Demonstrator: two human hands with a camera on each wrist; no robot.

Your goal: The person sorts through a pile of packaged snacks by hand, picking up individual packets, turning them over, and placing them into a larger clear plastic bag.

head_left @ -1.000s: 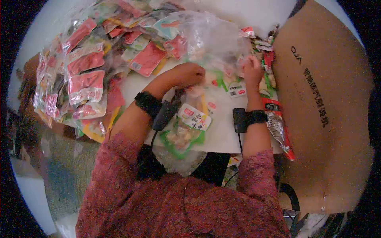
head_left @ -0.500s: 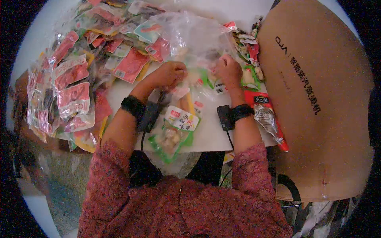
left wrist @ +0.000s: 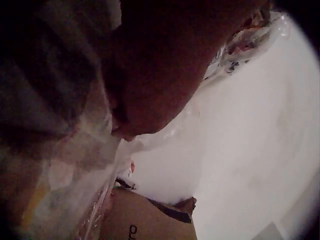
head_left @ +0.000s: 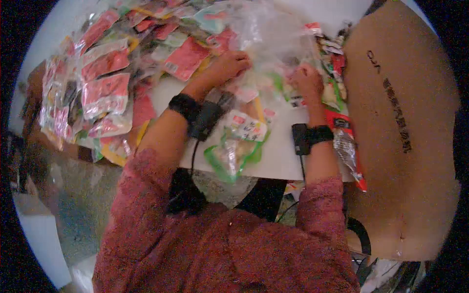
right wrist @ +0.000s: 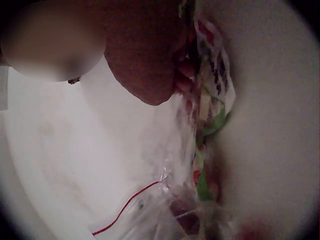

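Observation:
A large clear plastic bag (head_left: 266, 31) spreads across the far middle of the table in the head view. My left hand (head_left: 229, 67) grips its near left side with curled fingers; in the left wrist view the hand is dark and the film hangs beside it. On the other side my right hand (head_left: 308, 83) pinches the bag's edge. A red zip line (right wrist: 125, 207) crosses the film in the right wrist view. Beneath the right fingers (right wrist: 184, 70) lies a green-edged food packet (right wrist: 215, 85). Another green-edged packet (head_left: 234, 146) with a white label lies between my forearms.
Red-labelled food packets (head_left: 105, 95) are heaped at the left. Small snack packs (head_left: 334, 58) and a red-and-silver pouch (head_left: 347, 146) line the right side, beside a tall cardboard box (head_left: 405, 146). The white table (head_left: 281, 163) ends close to my body.
My left hand has shifted a little farther from my body, along the bag's side. The right hand stays at the bag's edge. The head view has swung left and then back right.

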